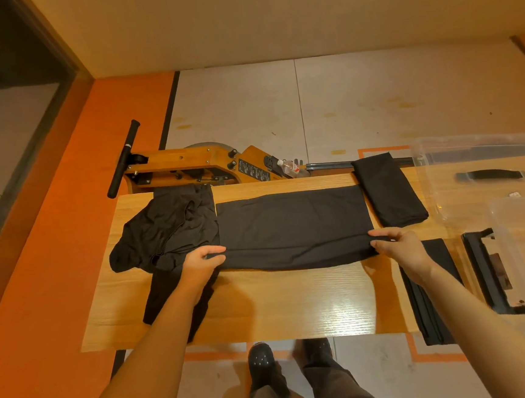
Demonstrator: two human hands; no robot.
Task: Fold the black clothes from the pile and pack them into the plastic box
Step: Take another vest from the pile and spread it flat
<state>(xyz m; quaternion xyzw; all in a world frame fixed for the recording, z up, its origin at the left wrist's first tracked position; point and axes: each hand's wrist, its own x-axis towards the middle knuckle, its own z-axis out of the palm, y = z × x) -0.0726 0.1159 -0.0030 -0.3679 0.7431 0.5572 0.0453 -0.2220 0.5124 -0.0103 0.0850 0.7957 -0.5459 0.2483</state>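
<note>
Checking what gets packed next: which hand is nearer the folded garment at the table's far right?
Right. The right hand sits just below the folded garment; the left hand is across the table, by the pile.

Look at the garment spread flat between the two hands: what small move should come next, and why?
Probably lift the near edge and fold it away to the far edge. The left hand and right hand each pinch a near corner of the black garment, which lies flat and wide.

My wooden table (264, 303) carries a black pile (169, 232) left, spread garment (292, 228) centre, folded piece (387, 188) far right.
</note>
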